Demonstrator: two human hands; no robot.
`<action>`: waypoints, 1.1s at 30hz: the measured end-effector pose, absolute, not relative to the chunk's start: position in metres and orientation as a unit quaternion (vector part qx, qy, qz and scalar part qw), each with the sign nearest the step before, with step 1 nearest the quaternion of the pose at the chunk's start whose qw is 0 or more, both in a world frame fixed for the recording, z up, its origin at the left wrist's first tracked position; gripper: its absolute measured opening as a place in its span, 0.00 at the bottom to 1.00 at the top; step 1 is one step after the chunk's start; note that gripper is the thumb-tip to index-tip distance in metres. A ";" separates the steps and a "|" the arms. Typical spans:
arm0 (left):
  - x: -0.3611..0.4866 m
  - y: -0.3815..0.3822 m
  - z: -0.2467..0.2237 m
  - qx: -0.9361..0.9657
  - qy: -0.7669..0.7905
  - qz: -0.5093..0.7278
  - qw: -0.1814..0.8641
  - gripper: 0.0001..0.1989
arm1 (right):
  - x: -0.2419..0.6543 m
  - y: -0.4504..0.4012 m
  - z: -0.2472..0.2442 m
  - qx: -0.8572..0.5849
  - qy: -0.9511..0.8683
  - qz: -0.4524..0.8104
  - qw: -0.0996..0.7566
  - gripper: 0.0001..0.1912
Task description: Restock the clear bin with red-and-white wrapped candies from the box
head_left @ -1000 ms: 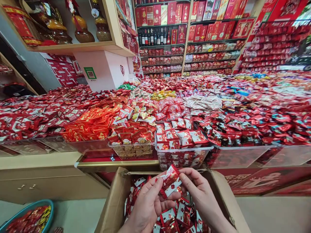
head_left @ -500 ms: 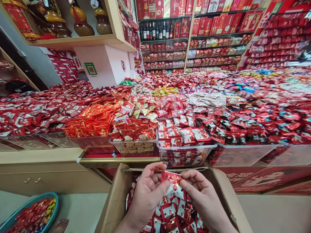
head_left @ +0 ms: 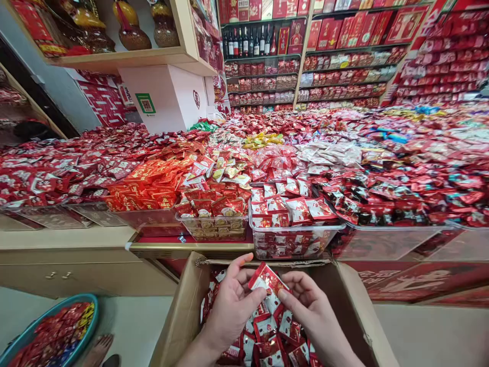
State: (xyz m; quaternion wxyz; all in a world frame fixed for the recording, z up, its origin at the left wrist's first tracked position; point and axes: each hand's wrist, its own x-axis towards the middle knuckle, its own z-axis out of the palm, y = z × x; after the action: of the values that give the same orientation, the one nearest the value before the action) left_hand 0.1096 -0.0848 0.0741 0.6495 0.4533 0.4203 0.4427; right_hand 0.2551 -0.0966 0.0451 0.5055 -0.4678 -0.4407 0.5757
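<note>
A small red and white candy packet [head_left: 268, 283] is held between both hands, tilted, above an open cardboard box [head_left: 179, 311]. My left hand [head_left: 235, 300] pinches its left side with the thumb in front. My right hand [head_left: 305, 300] grips the lower right edge between thumb and fingers. Beneath the hands, a pile of similar red and white packets [head_left: 267, 351] fills the lower part of the box. Just beyond the box stands a clear plastic bin [head_left: 296, 237], its matching packets [head_left: 300, 210] set in rows and heaped at the top.
To the left is a bin of durian-labelled packets [head_left: 217, 206], then orange-red packets [head_left: 145, 186]. Dark red packets [head_left: 397, 204] lie to the right. A teal basin [head_left: 93, 326] of wrapped sweets sits on the floor beside a foot [head_left: 100, 349]. Shelves with bottles [head_left: 250, 43] stand behind.
The packet has turned between the fingers, from nearly level to tilted down toward the right. Both hands stay over the box. The view has shifted slightly.
</note>
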 end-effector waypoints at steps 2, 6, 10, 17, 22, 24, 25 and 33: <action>0.100 -0.080 0.059 0.522 0.454 0.372 0.619 0.22 | 0.266 -0.094 0.033 -0.489 -0.522 0.552 0.429 0.08; 0.064 -0.066 0.020 0.707 0.606 0.100 0.352 0.15 | 0.295 -0.082 -0.002 -0.599 -0.658 0.367 0.272 0.06; 0.033 -0.061 -0.012 0.712 0.658 -0.021 0.245 0.12 | 0.308 -0.075 -0.037 -0.642 -0.685 0.310 0.148 0.08; 0.035 -0.050 -0.031 0.700 0.681 -0.059 0.208 0.27 | 0.300 -0.077 -0.046 -0.671 -0.714 0.179 0.085 0.11; 0.040 -0.039 -0.039 0.711 0.656 -0.069 0.244 0.45 | 0.286 -0.079 -0.033 -0.605 -0.747 0.260 0.091 0.11; 0.043 -0.041 -0.036 0.734 0.619 -0.064 0.271 0.44 | 0.276 -0.081 -0.030 -0.575 -0.766 0.276 0.080 0.10; 0.044 -0.044 -0.033 0.749 0.593 -0.061 0.289 0.42 | 0.271 -0.082 -0.029 -0.560 -0.775 0.285 0.072 0.09; 0.041 -0.067 -0.018 0.740 0.629 -0.057 0.233 0.33 | 0.236 -0.096 -0.041 -0.491 -0.810 0.316 0.055 0.16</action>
State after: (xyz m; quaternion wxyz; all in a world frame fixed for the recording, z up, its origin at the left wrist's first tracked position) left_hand 0.0409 -0.0667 -0.0177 0.2332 0.7397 0.6286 -0.0569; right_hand 0.2357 -0.0963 -0.0414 0.0546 -0.4911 -0.8098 0.3163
